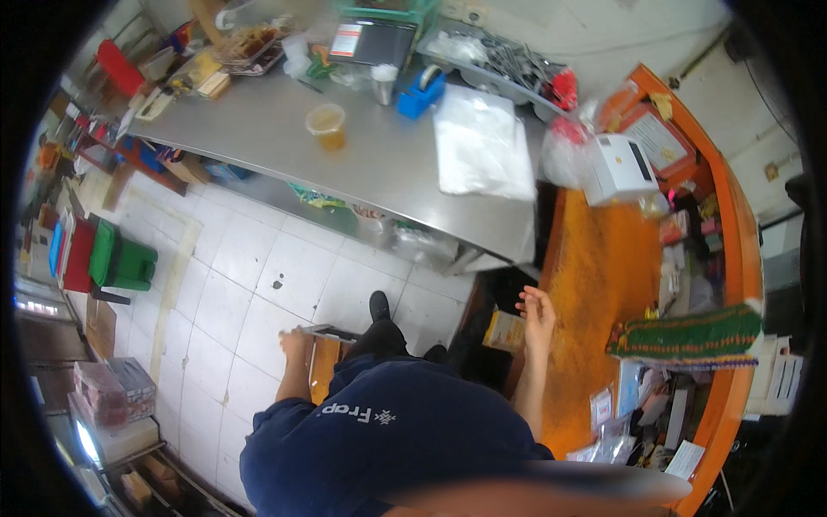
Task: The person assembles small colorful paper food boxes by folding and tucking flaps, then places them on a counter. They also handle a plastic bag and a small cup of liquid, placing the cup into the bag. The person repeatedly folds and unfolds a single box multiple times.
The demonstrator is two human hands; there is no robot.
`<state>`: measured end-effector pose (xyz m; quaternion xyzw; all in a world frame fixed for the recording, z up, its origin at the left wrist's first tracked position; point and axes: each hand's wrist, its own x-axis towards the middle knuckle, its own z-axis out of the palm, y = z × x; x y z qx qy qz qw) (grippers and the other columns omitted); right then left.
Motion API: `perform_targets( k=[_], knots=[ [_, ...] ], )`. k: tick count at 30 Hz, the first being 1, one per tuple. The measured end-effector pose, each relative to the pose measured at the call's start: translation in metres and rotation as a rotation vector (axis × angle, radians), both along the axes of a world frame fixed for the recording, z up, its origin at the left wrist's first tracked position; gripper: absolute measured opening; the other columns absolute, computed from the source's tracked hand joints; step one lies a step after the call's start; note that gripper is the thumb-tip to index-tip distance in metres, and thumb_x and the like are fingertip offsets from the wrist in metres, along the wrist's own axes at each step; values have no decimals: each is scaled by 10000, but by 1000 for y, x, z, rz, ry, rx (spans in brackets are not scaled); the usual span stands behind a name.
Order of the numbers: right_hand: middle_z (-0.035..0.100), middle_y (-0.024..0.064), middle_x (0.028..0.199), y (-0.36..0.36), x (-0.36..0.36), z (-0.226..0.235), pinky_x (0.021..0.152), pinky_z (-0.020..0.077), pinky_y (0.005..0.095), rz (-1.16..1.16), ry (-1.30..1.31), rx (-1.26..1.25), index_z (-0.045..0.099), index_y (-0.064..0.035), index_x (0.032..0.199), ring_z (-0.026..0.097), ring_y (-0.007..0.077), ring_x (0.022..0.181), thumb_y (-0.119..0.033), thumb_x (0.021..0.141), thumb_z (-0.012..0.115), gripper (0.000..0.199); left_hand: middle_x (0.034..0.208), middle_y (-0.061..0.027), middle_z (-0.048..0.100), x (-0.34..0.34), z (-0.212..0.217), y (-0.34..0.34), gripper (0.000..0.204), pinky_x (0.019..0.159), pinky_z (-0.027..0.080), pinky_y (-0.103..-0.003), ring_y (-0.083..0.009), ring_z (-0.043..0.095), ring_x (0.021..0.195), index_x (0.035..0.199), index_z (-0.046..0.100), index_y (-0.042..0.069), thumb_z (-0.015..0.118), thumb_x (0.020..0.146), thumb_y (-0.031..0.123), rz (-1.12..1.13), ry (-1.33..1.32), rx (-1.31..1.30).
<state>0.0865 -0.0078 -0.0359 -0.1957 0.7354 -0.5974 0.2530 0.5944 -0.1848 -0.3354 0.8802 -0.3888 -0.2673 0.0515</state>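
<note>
My left hand [295,341] hangs low over the tiled floor, its fingers loosely apart and nothing seen in it. Close beside it is a wooden panel with a metal edge [326,364], partly hidden by my body; I cannot tell what piece of furniture it belongs to. My right hand [539,315] is raised by the near edge of the orange wooden counter [594,267], fingers slightly bent and apart, holding nothing. Ahead, a lidded plastic cup with an amber drink [326,127] stands on the steel table [267,129]. White plastic bags [482,142] lie stacked at its right end.
A blue tape dispenser [421,93], a metal cup [384,84] and a grey tray of utensils [508,73] line the table's back. On the counter sit a white box-shaped device [622,168] and a green patterned cloth roll [685,334]. A green bin [122,256] stands at left.
</note>
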Motion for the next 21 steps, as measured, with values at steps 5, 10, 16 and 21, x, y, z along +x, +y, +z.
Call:
perform_targets(
  k=[5,10,16,21],
  knots=[
    [650,43,977,-141,30,3,720,454,224,264,52,-61,620,-25,1106,610,114,816,-182,970,549,220,1190,-318,563,52,-37,-32,783,918,475,-423,-368,588,1085,1239,434,-172,659,794,432,305,405,97],
    [642,91,997,-230,71,1,772,502,278,600,187,-4,619,-19,1094,609,141,842,-112,925,593,195,1052,-201,644,12,-22,-33,490,840,499,-380,-270,621,940,1194,530,-71,648,885,292,-262,500,108],
    [628,110,1036,-284,77,1,790,495,309,678,294,-12,631,-49,1089,608,195,831,-101,883,623,213,1013,-176,657,-4,25,-19,534,762,526,-351,-234,626,915,1156,559,-58,669,872,380,-448,804,81],
    [623,107,1060,-325,33,6,829,495,305,532,533,62,634,-62,1088,608,239,915,-109,850,644,243,1008,-168,655,-12,30,-43,521,755,526,-346,-227,625,912,1165,555,-49,663,877,372,-224,776,257]
  ],
)
